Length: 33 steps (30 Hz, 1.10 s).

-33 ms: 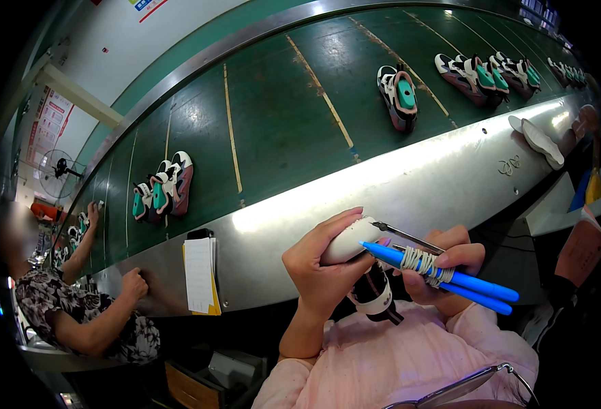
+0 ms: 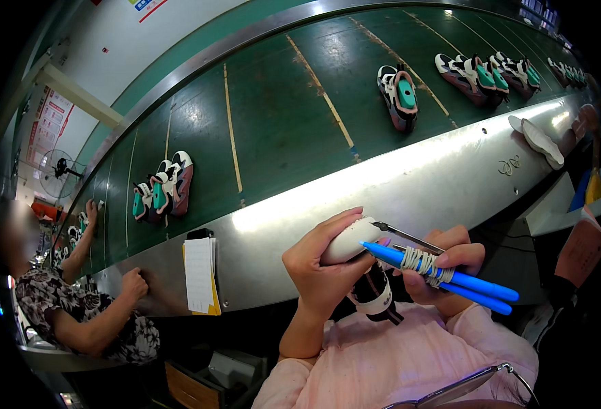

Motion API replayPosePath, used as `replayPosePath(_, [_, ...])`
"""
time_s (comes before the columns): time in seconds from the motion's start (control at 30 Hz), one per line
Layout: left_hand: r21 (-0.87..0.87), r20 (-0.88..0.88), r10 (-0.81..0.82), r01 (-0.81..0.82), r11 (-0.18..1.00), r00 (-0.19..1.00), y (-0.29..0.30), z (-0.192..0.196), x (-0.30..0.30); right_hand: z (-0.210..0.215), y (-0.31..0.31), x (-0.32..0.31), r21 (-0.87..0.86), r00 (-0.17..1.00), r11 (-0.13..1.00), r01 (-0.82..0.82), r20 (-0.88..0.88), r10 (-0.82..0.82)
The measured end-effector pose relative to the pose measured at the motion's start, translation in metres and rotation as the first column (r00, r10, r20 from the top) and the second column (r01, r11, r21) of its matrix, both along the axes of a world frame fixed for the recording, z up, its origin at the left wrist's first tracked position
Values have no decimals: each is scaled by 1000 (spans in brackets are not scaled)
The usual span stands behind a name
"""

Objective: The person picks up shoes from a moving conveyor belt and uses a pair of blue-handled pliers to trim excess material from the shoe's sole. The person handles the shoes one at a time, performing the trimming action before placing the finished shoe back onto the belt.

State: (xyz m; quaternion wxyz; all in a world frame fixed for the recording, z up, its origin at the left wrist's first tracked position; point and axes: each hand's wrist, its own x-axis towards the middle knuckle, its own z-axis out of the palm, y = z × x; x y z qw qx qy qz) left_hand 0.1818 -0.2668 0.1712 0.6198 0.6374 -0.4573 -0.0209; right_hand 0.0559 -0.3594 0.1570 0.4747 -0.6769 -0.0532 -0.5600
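My left hand (image 2: 321, 262) is wrapped round a shoe (image 2: 371, 290), held above the near metal edge with its white toe end pointing up and away. Part of the shoe is hidden behind my fingers. My right hand (image 2: 454, 255) is closed on a bundle of blue pens (image 2: 481, 285) bound with pale cord (image 2: 423, 262). A slim dark metal tool (image 2: 409, 235) runs out of the same hand, and its tip meets the white toe area. One blue pen's point lies in front of the shoe, near my left fingers; I cannot tell whether it touches.
Beyond the metal ledge (image 2: 382, 184), a green conveyor belt (image 2: 273, 116) carries several shoes (image 2: 397, 99) with teal inserts. A paper pad (image 2: 200, 273) lies on the ledge at left, cord loops (image 2: 510, 165) and a white insole shape (image 2: 542, 143) at right. A co-worker (image 2: 82, 307) sits at left.
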Motion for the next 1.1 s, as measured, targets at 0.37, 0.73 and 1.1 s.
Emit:
replayPosePath(0.37, [-12,1,5,-5,1000,1000,4,0,3,1,6,1,-4,1000,1000,11,5,-11])
replayPosePath(0.73, [-12,90,34,-33,999,995,10,2,-4,41,13,-9,25,949,990,136,-291,-123])
replayPosePath(1.1, [-43,194,156,-151,988,968,7,-5,9,21,21,-33,364,980,914,178,17,-197])
